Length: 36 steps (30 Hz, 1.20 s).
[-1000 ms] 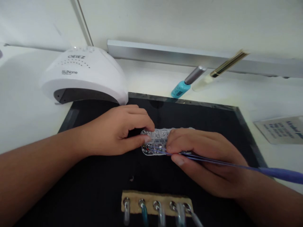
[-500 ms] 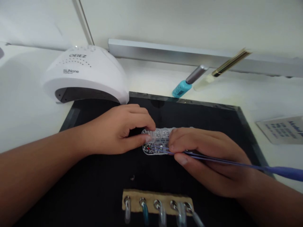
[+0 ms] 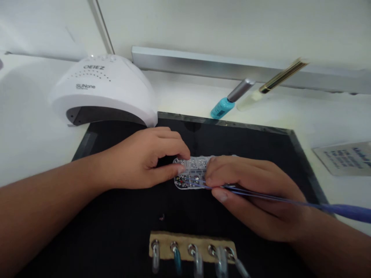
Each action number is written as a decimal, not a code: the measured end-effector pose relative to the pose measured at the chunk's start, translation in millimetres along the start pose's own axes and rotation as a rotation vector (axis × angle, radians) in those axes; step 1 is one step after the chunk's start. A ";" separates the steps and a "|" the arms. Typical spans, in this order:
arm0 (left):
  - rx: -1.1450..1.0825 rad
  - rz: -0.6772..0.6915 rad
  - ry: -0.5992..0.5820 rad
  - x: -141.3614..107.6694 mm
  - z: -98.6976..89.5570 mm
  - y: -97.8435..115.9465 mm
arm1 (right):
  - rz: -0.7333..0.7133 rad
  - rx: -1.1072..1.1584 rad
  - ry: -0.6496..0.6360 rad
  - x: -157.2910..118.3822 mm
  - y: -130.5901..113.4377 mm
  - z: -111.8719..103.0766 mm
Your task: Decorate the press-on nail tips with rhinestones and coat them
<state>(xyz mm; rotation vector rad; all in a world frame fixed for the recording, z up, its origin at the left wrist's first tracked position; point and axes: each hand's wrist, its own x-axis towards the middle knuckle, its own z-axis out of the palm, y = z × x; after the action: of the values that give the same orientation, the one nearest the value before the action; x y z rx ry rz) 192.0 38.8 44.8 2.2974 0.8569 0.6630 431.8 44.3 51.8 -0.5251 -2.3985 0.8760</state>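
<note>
A clear compartment case (image 3: 198, 170) with small rhinestones in its cells lies on the black mat. My left hand (image 3: 162, 156) pinches the case's left end between thumb and fingers. In my right hand (image 3: 255, 185), closed over the case's right part, is a pair of purple tweezers (image 3: 352, 212). The tweezers' tips point left into the front-left cells, close to a red stone; whether they grip a stone is too small to tell. The right end of the case is hidden behind my right hand.
A white nail lamp (image 3: 104, 90) stands at the back left. A turquoise polish bottle (image 3: 222, 108) and a gold-capped bottle (image 3: 279, 77) are behind the mat (image 3: 116, 231). Nail tips on a tan strip (image 3: 193, 245) lie at the front, below a tiny stone (image 3: 161, 217). A printed packet (image 3: 346, 159) is at right.
The tweezers' tips have shifted very slightly left in the front-left cells. Both hands otherwise keep their places on the case.
</note>
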 end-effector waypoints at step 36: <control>-0.003 0.003 0.010 -0.3 0.3 -0.8 | -0.019 0.025 0.047 -0.5 1.8 -0.3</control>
<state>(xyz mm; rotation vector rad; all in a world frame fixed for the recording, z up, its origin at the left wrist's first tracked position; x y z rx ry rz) 191.6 39.1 44.0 2.2952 0.8570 0.6774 432.7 45.4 50.6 -0.5073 -2.3431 0.8748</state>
